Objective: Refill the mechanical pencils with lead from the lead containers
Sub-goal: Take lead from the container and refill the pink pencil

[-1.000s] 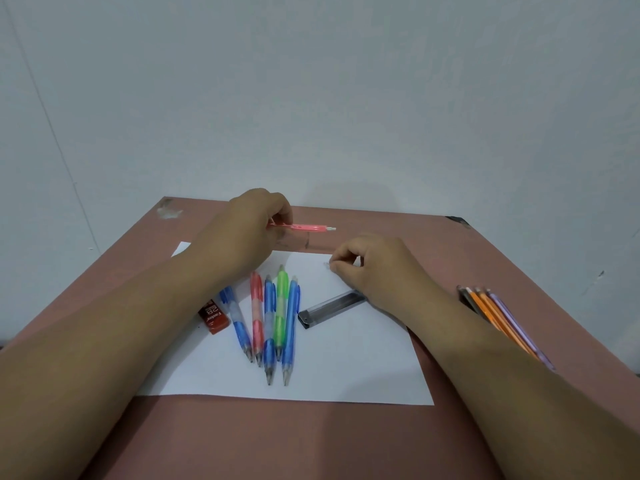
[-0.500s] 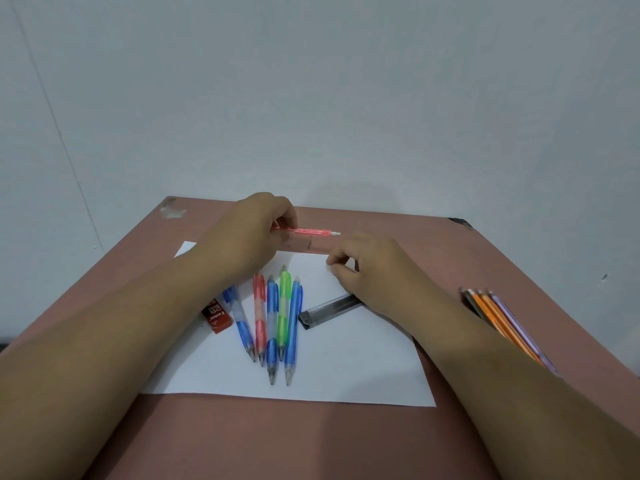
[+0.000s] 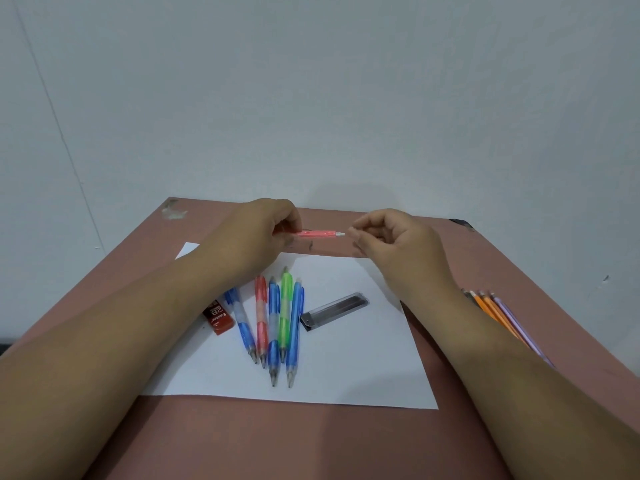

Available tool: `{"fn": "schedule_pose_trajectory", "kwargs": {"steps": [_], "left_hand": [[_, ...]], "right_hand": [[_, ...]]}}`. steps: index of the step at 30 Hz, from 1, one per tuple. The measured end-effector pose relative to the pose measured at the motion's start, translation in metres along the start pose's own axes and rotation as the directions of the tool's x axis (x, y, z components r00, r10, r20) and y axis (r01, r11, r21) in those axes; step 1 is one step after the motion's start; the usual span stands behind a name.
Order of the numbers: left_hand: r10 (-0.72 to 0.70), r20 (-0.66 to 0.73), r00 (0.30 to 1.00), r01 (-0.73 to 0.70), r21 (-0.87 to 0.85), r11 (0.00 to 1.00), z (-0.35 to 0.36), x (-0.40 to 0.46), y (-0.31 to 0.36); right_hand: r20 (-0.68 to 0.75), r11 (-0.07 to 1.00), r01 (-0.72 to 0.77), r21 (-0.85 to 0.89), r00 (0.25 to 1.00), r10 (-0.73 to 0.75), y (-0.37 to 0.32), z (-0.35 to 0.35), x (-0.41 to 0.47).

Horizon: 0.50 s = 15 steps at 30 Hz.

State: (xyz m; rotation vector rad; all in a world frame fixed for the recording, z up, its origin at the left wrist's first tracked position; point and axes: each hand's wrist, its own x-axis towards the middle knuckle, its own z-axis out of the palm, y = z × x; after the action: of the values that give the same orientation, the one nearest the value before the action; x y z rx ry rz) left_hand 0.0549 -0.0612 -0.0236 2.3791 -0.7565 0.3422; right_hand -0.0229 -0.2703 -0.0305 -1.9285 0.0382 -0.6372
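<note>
Pale wall behind a brown table (image 3: 381,445); your left hand (image 3: 263,233) grips the pink pencil (image 3: 317,234) level above the far edge of the paper (image 3: 346,368); your right hand (image 3: 394,240) pinches at its white end, whether on a lead I cannot tell; five pencils (image 3: 277,320) lie on the paper between a red lead box (image 3: 218,315) and a clear lead case (image 3: 334,310); wooden pencils (image 3: 498,315) lie far right.

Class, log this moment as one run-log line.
left hand: holds pink mechanical pencil | right hand: fingertips pinched at its white end | lead: not discernible
</note>
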Motion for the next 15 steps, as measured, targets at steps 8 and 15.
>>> {"fn": "schedule_pose_trajectory", "kwargs": {"steps": [8, 15], "left_hand": [[0.022, 0.006, 1.0, -0.022, -0.028, 0.999, -0.002, -0.003, 0.007], [0.049, 0.008, 0.999, -0.047, -0.105, 0.993, -0.002, -0.006, 0.014]], "right_hand": [[0.054, 0.985, -0.104, 0.139, 0.994, 0.097, -0.005, 0.003, -0.003], [0.084, 0.94, -0.159, 0.303, 0.987, 0.14, -0.01, 0.002, -0.004]]}}
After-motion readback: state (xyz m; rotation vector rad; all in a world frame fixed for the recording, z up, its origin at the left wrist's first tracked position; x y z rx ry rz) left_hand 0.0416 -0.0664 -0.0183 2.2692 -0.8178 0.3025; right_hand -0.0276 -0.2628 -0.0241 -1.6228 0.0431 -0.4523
